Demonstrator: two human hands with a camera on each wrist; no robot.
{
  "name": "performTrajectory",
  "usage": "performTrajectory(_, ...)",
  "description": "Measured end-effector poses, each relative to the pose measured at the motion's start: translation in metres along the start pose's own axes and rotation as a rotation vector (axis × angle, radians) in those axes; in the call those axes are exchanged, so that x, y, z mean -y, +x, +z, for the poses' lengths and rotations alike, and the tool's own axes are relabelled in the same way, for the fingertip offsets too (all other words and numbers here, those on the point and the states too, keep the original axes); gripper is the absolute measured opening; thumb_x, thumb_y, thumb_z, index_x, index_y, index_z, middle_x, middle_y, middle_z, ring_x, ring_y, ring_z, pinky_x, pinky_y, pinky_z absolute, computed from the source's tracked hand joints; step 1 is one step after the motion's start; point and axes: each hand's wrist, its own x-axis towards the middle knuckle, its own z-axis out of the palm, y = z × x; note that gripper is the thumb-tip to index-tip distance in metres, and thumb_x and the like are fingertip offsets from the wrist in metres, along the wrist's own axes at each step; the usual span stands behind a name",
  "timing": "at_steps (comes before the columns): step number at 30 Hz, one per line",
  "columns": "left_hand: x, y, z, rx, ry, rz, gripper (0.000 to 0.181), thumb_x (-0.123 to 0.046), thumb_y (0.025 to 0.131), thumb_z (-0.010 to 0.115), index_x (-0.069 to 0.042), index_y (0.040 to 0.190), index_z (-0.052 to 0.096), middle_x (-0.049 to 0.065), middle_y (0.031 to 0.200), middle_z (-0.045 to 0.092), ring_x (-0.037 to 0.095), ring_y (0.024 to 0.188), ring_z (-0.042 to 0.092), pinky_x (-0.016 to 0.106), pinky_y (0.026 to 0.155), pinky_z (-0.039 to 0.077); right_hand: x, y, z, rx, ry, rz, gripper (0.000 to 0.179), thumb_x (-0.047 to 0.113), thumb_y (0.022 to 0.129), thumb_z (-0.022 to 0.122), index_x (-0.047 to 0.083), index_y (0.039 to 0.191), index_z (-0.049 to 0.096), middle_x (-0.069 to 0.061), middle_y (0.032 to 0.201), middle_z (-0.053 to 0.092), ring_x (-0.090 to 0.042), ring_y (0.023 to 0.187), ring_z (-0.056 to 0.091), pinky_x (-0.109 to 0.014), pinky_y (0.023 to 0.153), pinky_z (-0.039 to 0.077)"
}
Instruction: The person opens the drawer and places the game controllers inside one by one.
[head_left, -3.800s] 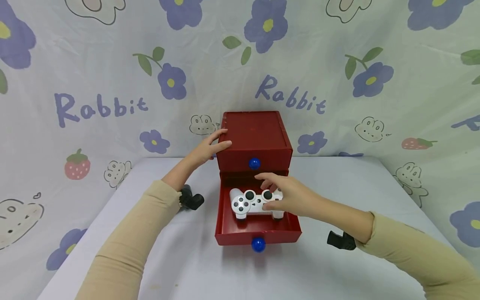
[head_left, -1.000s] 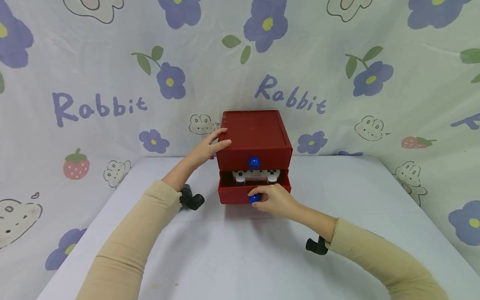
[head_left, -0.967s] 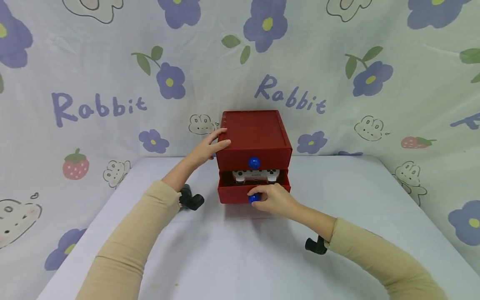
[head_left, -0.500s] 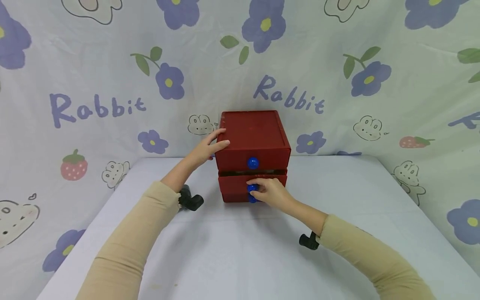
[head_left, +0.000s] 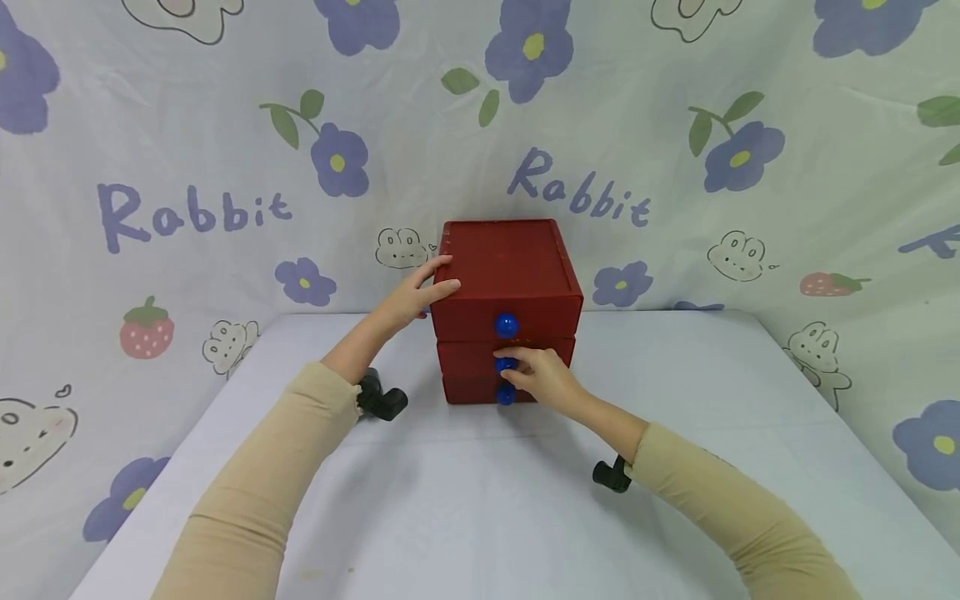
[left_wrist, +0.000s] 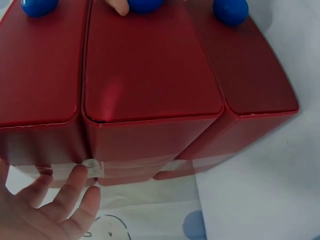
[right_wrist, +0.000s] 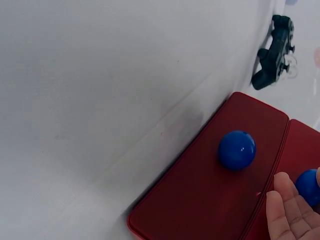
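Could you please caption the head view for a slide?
Left hand rests against a red three-drawer cabinet; right hand pinches its middle blue knob.

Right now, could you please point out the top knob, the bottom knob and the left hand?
Top knob (head_left: pixel 507 326), head view: its rounded front.
Bottom knob (right_wrist: pixel 236 150), right wrist view: its rounded front.
Left hand (head_left: pixel 409 301), head view: back of the hand.

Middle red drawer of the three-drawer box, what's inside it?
The inside can't be seen: the closed red front covers it. Outside, the right hand pinches its round blue knob.
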Motion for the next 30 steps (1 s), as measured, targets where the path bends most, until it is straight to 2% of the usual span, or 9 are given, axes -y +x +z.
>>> performTrajectory(7,0.016,0.010,-0.003,-0.008,0.026,-0.005,0.067,-0.041,0.089,0.048,-0.026,0.147,0.018,0.007,0.153,0.007,0.034,0.132,0.026,0.056,0.095,0.033,-0.007,0.004,-0.002,0.035,0.063,0.014,0.030,0.005,0.085,0.062,0.001,0.115,0.061,-0.017,0.099,0.067,-0.023,0.073,0.067,-0.023,0.063,0.053)
performTrajectory(13,0.019,0.012,-0.003,-0.014,0.031,0.007,0.067,-0.043,0.089,0.048,-0.027,0.146,0.018,0.005,0.153,0.007,0.033,0.132,0.027,0.056,0.095,0.033,-0.009,0.005,-0.003,0.063,0.107,0.034,0.030,0.006,0.086,0.061,0.001,0.116,0.061,-0.018,0.098,0.067,-0.029,0.068,0.065,-0.036,0.064,0.054)
performTrajectory(16,0.018,0.013,-0.002,-0.018,0.032,0.005,0.066,-0.043,0.089,0.048,-0.028,0.146,0.019,0.004,0.153,0.008,0.032,0.131,0.028,0.056,0.095,0.033,-0.008,0.005,-0.004,0.104,0.134,0.086,0.031,0.006,0.088,0.058,0.002,0.118,0.060,-0.017,0.090,0.067,-0.024,0.060,0.063,-0.032,0.060,0.054)
performTrajectory(19,0.020,0.013,-0.002,-0.021,0.032,0.010,0.066,-0.043,0.089,0.048,-0.028,0.146,0.020,0.005,0.153,0.009,0.033,0.130,0.028,0.057,0.095,0.033,-0.004,0.005,-0.005,0.154,0.146,0.146,0.030,0.007,0.090,0.056,0.003,0.119,0.060,-0.016,0.082,0.067,-0.026,0.057,0.063,-0.026,0.056,0.052)
performTrajectory(21,0.021,0.014,-0.002,-0.023,0.029,0.015,0.065,-0.043,0.089,0.048,-0.027,0.146,0.020,0.006,0.153,0.010,0.034,0.130,0.029,0.057,0.094,0.033,-0.002,0.004,-0.004,0.177,0.140,0.157,0.029,0.007,0.090,0.055,0.004,0.118,0.061,-0.015,0.081,0.067,-0.029,0.059,0.063,-0.024,0.054,0.051)
performTrajectory(23,0.021,0.014,-0.002,-0.024,0.025,0.018,0.065,-0.042,0.089,0.048,-0.026,0.146,0.020,0.006,0.153,0.010,0.035,0.130,0.029,0.058,0.094,0.033,-0.001,0.001,-0.002,0.198,0.136,0.148,0.027,0.009,0.089,0.057,0.004,0.115,0.063,-0.016,0.082,0.068,-0.033,0.062,0.064,-0.024,0.055,0.051)
performTrajectory(28,0.021,0.014,-0.002,-0.030,0.026,0.012,0.065,-0.043,0.089,0.048,-0.027,0.145,0.021,0.005,0.152,0.010,0.034,0.130,0.029,0.057,0.094,0.033,-0.007,-0.007,0.007,0.258,0.079,0.098,0.030,0.014,0.084,0.065,0.002,0.112,0.065,-0.015,0.076,0.068,-0.030,0.060,0.062,-0.019,0.055,0.045)
performTrajectory(30,0.020,0.014,-0.002,-0.032,0.027,0.011,0.065,-0.043,0.089,0.048,-0.028,0.145,0.021,0.005,0.152,0.011,0.033,0.129,0.029,0.056,0.094,0.033,-0.010,-0.010,0.011,0.257,0.049,0.087,0.032,0.014,0.083,0.067,0.001,0.112,0.064,-0.015,0.071,0.067,-0.029,0.058,0.061,-0.018,0.053,0.041)
